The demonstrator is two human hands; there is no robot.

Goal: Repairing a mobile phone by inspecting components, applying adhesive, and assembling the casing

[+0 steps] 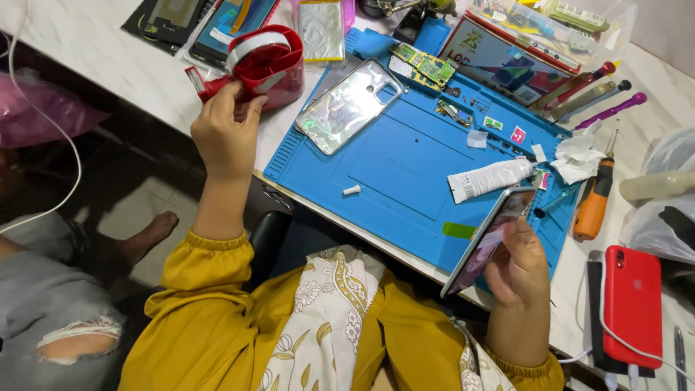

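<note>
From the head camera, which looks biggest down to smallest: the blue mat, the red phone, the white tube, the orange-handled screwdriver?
1. Blue mat, by far.
2. Red phone.
3. White tube and orange-handled screwdriver: about alike in length, so unranked.

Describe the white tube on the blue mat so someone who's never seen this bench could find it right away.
Start at the blue work mat covering the middle of the table. Near its right edge, just above the phone held in the right hand, lies the white squeeze tube, on its side, cap pointing right. Unlike the crumpled tissue beside it, it is smooth and elongated.
</note>
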